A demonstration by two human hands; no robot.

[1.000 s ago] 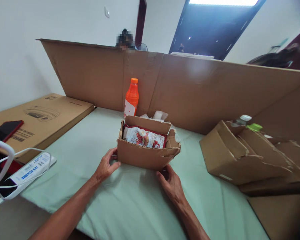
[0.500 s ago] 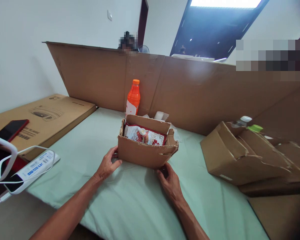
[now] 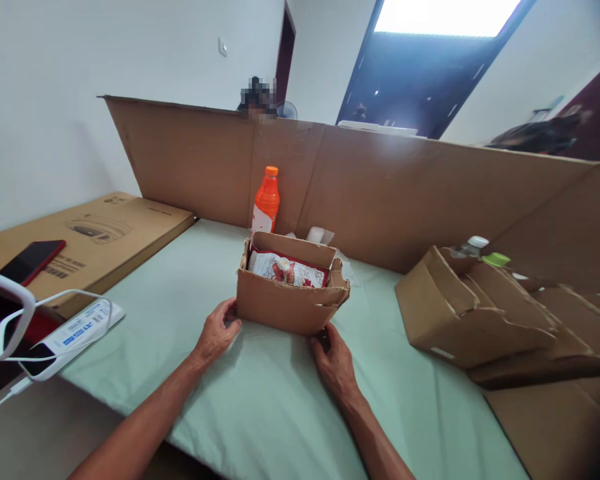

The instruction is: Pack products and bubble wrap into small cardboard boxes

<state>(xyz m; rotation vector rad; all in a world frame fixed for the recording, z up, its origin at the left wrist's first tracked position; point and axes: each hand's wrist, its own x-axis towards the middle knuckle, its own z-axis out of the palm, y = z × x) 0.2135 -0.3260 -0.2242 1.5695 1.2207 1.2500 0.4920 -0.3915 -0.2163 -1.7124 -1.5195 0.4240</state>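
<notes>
A small open cardboard box [image 3: 280,303] stands on the pale green cloth, its right end torn. Inside lies a white and red printed food packet [image 3: 287,269]. At the box's lower left corner, my left hand [image 3: 217,333] has its fingers curled round the end, partly hidden, with the thumb in front. My right hand [image 3: 334,357] grips the lower right corner, some fingertips out of sight behind it. Just behind the box rises an orange bottle [image 3: 267,200] with an orange cap. A small white item [image 3: 315,235] and clear plastic wrap lie beside the bottle.
A tall cardboard partition [image 3: 380,193] crosses the back. On the right sit larger cardboard boxes [image 3: 430,320] with bottle tops poking out. At left are a flat carton [image 3: 150,233], a phone [image 3: 33,261] and a white power strip [image 3: 80,333] with cables. People's heads show beyond the partition.
The camera view has shifted slightly, so the background sits a little lower. Both hands stay at the same corners of the small box, which has barely moved.
</notes>
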